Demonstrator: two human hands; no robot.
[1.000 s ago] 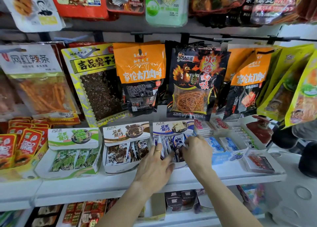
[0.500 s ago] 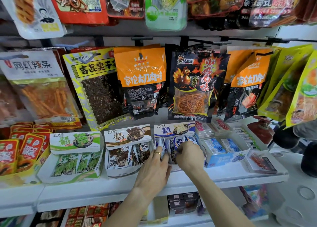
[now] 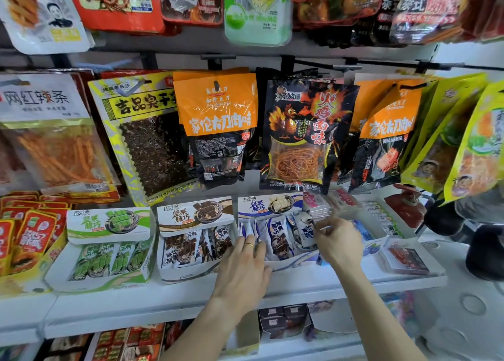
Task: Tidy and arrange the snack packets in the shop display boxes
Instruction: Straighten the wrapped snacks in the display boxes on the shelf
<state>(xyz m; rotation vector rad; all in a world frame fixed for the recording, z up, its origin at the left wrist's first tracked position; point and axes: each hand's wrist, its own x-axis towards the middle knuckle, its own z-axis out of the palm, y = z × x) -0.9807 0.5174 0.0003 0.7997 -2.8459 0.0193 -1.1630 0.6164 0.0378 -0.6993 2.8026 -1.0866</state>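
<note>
Three open display boxes stand side by side on the white shelf: a green one (image 3: 107, 224), a brown one (image 3: 195, 214) and a blue-and-white one (image 3: 268, 205). Blue-and-white snack packets (image 3: 278, 236) stand upright in the blue box. My left hand (image 3: 244, 272) lies flat against the front of the blue box, fingers spread, touching the leftmost packets. My right hand (image 3: 339, 244) is at the box's right end, pinching the top edge of the rightmost packet (image 3: 305, 228) between thumb and fingers. Brown packets (image 3: 196, 247) and green packets (image 3: 106, 259) fill the other boxes.
Large snack bags hang on hooks just above the boxes, an orange one (image 3: 215, 120) and a black one (image 3: 302, 134) over my hands. Red packets (image 3: 30, 238) sit left. Small boxes (image 3: 406, 259) lie right. A lower shelf (image 3: 283, 322) holds more goods.
My right hand has moved from the middle of the blue box to its right end and opened from a fist to a pinch on the last packet. My left hand slid slightly left.
</note>
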